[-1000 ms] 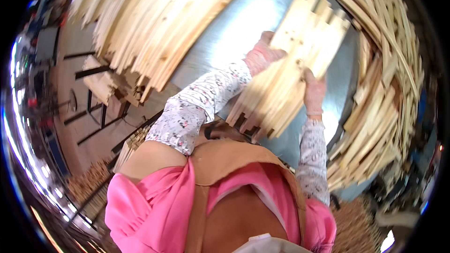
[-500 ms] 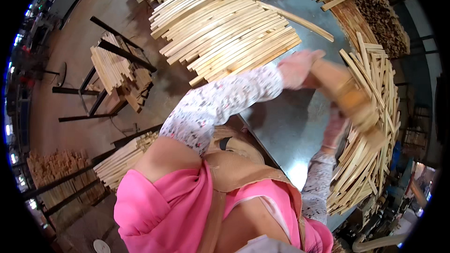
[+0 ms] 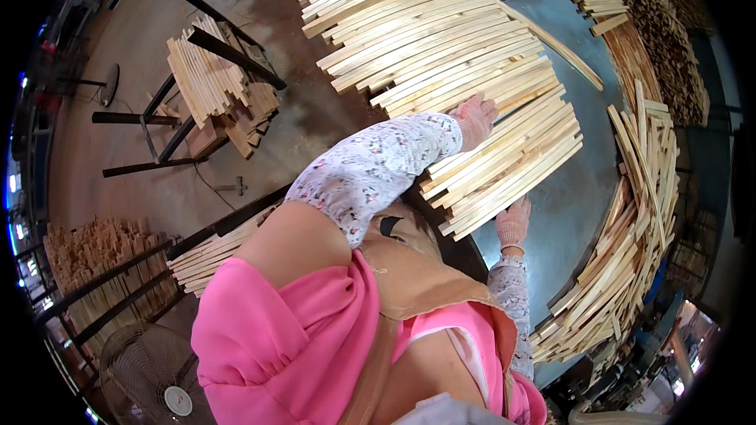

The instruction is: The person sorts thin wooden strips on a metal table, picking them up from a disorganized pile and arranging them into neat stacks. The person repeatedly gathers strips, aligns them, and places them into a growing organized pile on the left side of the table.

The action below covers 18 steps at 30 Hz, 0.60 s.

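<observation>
My left hand (image 3: pixel 476 120), in a pinkish knit glove, lies on top of the near part of a wide row of pale wooden strips (image 3: pixel 441 55). Its fingers rest across the wood and do not wrap round a strip. Just below that hand is a nearer group of strips (image 3: pixel 512 165), set off from the rest by a narrow dark gap. My right hand (image 3: pixel 513 224), gloved alike, presses against the near long side of this group, fingers stretched toward the wood. The strips lie side by side on a grey metal table (image 3: pixel 579 189).
A loose strip (image 3: pixel 555 46) lies aslant beyond the row. At right, a jumbled pile of strips (image 3: pixel 630 228) curves along the table. Black-framed racks (image 3: pixel 228 51) holding wood stand at left, with a fan (image 3: pixel 150 374) at lower left and stacked wood (image 3: pixel 657 39) at far right.
Both hands have come left from the pile at right, where a blurred bundle of strips was held. That bundle now lies against the near side of the row, and the view has shifted.
</observation>
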Motion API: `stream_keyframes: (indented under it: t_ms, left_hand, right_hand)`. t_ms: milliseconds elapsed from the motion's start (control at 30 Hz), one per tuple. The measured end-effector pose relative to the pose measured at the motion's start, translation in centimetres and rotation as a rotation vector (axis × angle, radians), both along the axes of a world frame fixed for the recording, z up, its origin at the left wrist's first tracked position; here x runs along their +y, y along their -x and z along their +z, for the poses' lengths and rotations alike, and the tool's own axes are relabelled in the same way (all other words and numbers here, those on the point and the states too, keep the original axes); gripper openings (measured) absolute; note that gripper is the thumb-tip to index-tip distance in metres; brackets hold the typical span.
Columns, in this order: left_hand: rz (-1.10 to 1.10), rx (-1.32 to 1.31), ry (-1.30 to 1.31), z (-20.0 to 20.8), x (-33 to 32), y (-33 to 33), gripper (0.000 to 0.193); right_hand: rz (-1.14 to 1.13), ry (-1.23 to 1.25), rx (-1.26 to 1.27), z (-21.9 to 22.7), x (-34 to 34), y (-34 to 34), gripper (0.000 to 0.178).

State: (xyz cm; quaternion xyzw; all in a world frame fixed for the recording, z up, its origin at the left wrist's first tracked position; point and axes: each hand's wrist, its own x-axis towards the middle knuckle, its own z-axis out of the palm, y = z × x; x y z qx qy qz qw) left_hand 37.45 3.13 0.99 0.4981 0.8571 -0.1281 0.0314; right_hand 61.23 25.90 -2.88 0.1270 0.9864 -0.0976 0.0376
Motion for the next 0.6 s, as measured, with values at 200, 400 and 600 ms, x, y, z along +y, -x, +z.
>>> stream_keyframes:
  t_ms: [200,400,600]
  left_hand:
    - [0.425,-0.368,-0.564,2.9,-10.1,3.5,0.056]
    - [0.826,0.173,-0.384,4.6,-26.7,18.5,0.093]
    - [1.048,-0.228,-0.441,9.1,-31.4,29.5,0.101]
  right_hand:
    - [-0.050,0.136,-0.052,2.4,1.7,1.5,0.051]
    - [-0.265,0.477,0.390,6.7,-1.2,15.2,0.050]
    - [-0.091,1.320,-0.018,6.3,-24.8,34.6,0.070]
